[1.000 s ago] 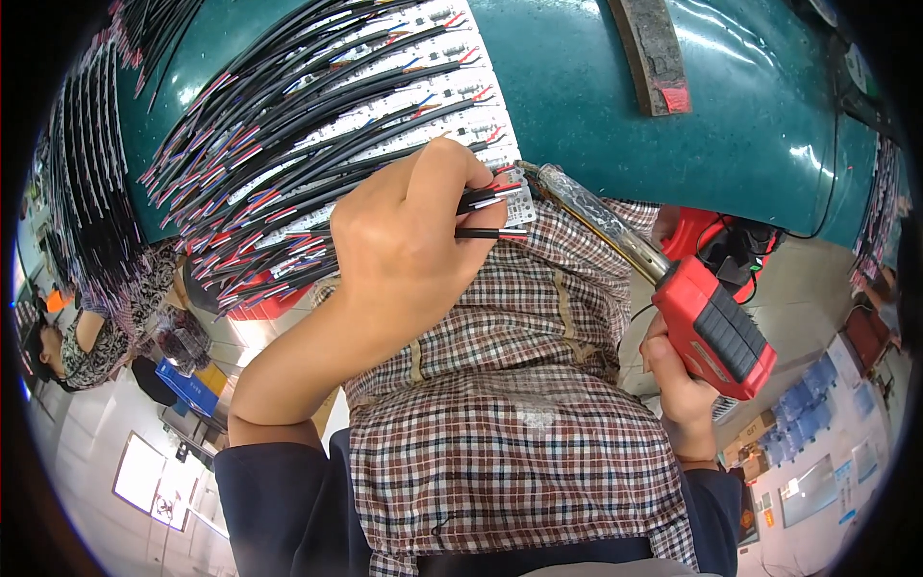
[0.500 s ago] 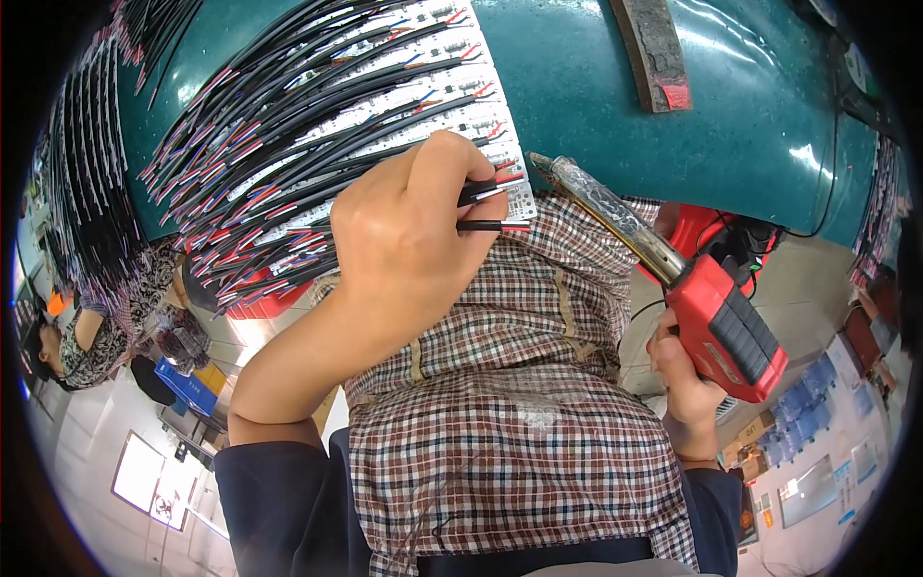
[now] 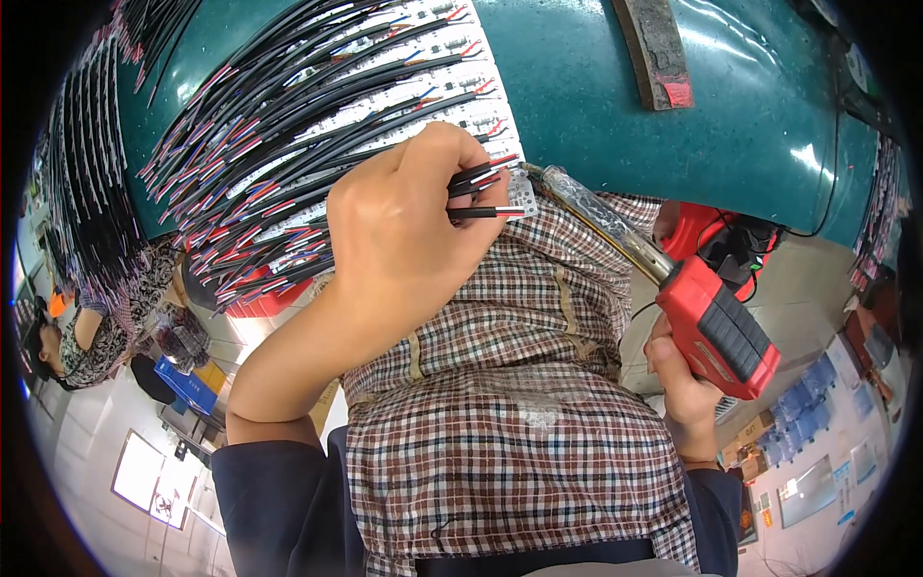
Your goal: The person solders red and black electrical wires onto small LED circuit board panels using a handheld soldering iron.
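Note:
My left hand [image 3: 404,216] is closed around several black cables [image 3: 481,213] with stripped red and white ends that stick out past its fingertips. It rests over the near right end of a white circuit board panel [image 3: 520,197]. Many more cables [image 3: 279,125] run from the panel's right side out to the left, their loose ends fanned. My right hand [image 3: 685,380] grips a red and black soldering iron [image 3: 716,327]. The iron's metal barrel slants up and left; its tip is beside the panel's right edge, close to the held wire ends. Whether they touch, I cannot tell.
A dark bar [image 3: 656,58] with a red patch lies on the green table [image 3: 577,115]. More cable bundles [image 3: 87,173] sit at far left, others [image 3: 870,212] at far right. A red stool [image 3: 681,229] stands below the table. Another person [image 3: 91,337] is at left.
My left hand has shifted slightly up and left, and the held wire ends have risen a little. The soldering iron has moved slightly left, its tip now lower along the board's edge.

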Demonstrator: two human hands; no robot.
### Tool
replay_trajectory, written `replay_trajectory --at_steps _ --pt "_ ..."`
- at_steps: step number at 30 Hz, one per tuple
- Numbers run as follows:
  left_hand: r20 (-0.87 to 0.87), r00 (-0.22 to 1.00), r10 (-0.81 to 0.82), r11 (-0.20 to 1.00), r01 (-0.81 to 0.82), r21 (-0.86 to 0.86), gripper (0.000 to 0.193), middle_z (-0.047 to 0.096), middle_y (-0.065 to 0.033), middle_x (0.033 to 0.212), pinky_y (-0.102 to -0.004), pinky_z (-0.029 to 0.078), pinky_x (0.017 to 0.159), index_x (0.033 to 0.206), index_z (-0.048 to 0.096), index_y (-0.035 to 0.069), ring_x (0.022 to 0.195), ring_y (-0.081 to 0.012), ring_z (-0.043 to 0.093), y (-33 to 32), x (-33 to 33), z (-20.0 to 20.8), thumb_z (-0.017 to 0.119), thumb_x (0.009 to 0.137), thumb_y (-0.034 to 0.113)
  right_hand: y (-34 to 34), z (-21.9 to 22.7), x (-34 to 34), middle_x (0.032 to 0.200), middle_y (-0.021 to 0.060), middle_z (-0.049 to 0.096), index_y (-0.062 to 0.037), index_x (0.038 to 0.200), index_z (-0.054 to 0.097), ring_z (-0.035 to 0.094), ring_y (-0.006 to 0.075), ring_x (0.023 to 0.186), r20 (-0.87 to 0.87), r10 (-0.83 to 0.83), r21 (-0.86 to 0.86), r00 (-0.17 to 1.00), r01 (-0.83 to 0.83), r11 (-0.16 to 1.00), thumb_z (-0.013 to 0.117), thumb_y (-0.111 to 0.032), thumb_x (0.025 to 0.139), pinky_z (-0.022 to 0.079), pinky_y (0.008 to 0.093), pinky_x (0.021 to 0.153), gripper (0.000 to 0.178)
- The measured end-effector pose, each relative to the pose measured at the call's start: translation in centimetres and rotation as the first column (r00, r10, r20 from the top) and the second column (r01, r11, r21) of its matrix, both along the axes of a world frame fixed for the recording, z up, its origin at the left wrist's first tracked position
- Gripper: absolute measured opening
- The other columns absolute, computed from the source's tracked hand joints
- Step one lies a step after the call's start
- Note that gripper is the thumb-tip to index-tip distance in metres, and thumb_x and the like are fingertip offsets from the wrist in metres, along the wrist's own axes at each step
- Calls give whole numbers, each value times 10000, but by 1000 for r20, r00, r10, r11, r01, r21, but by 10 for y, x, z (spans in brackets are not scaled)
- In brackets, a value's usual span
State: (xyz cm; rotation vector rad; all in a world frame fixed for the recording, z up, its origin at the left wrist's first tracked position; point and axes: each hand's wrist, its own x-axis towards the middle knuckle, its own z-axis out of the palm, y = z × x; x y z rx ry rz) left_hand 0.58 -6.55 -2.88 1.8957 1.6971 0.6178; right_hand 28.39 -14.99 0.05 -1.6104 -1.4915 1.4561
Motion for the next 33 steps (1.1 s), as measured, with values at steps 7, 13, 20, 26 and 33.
replay_trajectory --at_steps 7,13,20,26,33 --pt "-10 1000 -7 1000 7 11 239 664 -25 719 -216 485 541 832 611 54 581 -97 650 0 1 1 834 752 83 -2 3 3 717 64 552 27 998 567 491 109 565 9 34 -29 999 -33 999 648 -57 868 406 257 513 174" --pt "-13 1000 -5 1000 5 0 224 663 -26 715 -225 474 529 830 619 55 562 -97 629 2 1 3 828 760 94 -10 7 4 719 53 546 53 1055 571 484 107 561 -140 -260 -246 956 220 944 675 -117 870 406 260 522 272" --pt "20 1000 19 994 -17 -106 191 651 -11 694 -222 458 534 824 634 50 562 -77 602 6 -1 7 808 780 115 -8 1 6 734 50 560 66 1082 580 494 103 575 7 -9 -44 1000 10 999 642 -62 869 411 253 531 256" --pt "40 998 41 984 -34 -174 189 629 -5 650 -221 445 529 820 640 51 551 -64 578 8 0 11 806 780 132 -4 1 5 715 53 563 65 1066 588 493 100 577 20 23 -8 1000 -23 1000 636 -44 862 407 249 527 235" --pt "20 999 34 979 -29 -203 184 627 -2 644 -224 455 534 815 643 54 549 -70 586 9 0 12 807 767 125 -4 2 7 700 44 558 48 1040 593 490 100 571 61 63 9 996 -64 998 625 -61 874 401 250 527 202"
